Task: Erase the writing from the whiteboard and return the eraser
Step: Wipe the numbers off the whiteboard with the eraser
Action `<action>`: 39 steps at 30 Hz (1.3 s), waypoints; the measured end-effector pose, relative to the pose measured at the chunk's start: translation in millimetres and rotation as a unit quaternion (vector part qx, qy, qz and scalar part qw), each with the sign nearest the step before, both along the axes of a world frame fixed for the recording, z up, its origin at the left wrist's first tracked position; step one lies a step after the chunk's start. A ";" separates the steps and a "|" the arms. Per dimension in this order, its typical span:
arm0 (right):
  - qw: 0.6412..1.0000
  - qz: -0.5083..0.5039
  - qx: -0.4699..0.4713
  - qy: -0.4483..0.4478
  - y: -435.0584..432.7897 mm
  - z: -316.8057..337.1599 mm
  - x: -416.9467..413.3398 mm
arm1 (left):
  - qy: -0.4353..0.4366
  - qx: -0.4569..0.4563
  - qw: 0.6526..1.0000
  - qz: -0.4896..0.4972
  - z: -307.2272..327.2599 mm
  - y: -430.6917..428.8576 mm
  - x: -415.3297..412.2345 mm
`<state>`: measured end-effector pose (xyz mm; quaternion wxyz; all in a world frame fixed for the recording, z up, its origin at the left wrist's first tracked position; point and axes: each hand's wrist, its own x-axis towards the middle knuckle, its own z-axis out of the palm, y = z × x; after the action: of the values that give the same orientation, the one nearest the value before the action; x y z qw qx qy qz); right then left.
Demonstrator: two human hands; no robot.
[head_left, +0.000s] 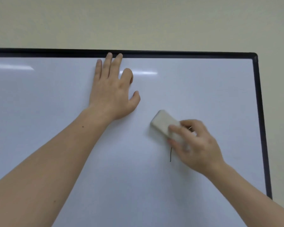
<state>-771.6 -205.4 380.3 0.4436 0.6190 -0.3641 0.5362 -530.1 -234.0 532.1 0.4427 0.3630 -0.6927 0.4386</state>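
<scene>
A whiteboard (pixel 56 99) with a black frame fills most of the view. My right hand (pixel 197 145) grips a white block eraser (pixel 164 122) and presses it flat on the board's right half, the eraser tilted and blurred. A short dark pen stroke (pixel 170 154) shows just below the eraser, partly hidden by my fingers. My left hand (pixel 112 90) lies flat on the board near its top edge, fingers spread, the fingertips reaching the frame.
The board's black frame (pixel 259 112) runs along the top and down the right side. A pale wall (pixel 138 22) lies above and to the right of the board. Light strips reflect on the board's upper part.
</scene>
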 end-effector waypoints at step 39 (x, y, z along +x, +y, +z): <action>0.912 0.257 0.313 -0.066 45.1 -191.4 253.9 | 0.076 0.211 0.974 -0.031 -301.7 91.0 176.7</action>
<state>-517.7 -160.3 188.9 0.0491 0.7617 -0.3700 0.5296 -353.5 -143.0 230.3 0.4209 0.4592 -0.7448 0.2393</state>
